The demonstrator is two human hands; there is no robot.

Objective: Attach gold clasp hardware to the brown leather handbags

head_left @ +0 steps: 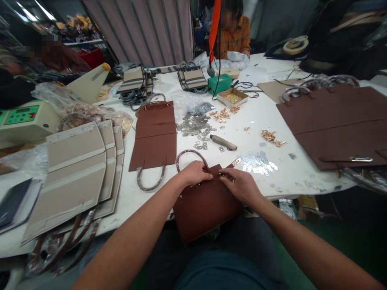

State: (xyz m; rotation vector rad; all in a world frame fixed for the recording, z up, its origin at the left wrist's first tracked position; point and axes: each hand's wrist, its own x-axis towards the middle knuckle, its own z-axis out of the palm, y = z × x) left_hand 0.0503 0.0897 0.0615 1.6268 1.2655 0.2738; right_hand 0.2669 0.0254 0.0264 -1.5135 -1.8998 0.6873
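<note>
A brown leather bag panel (pixel 205 213) hangs over the table's front edge toward my lap, its top edge resting near the tabletop. My left hand (pixel 195 174) grips this top edge beside a plastic-wrapped handle (pixel 189 152), thumb pressed on the leather. My right hand (pixel 240 184) pinches at the same edge a little to the right; what its fingertips hold is too small to make out. Just behind the right fingers, a strip with a metal plate (pixel 236 162) sticks out past the panel. Shiny flat metal plates (pixel 258 163) lie scattered beyond my right hand.
Another brown panel (pixel 155 133) with handles lies ahead; larger brown panels (pixel 338 125) are stacked right. Beige panels (pixel 75 157) overlap at left. A dark-tipped tool (pixel 223 142), square metal washers (pixel 193 124), gold fittings (pixel 269 136) and a small box (pixel 232 98) occupy the middle.
</note>
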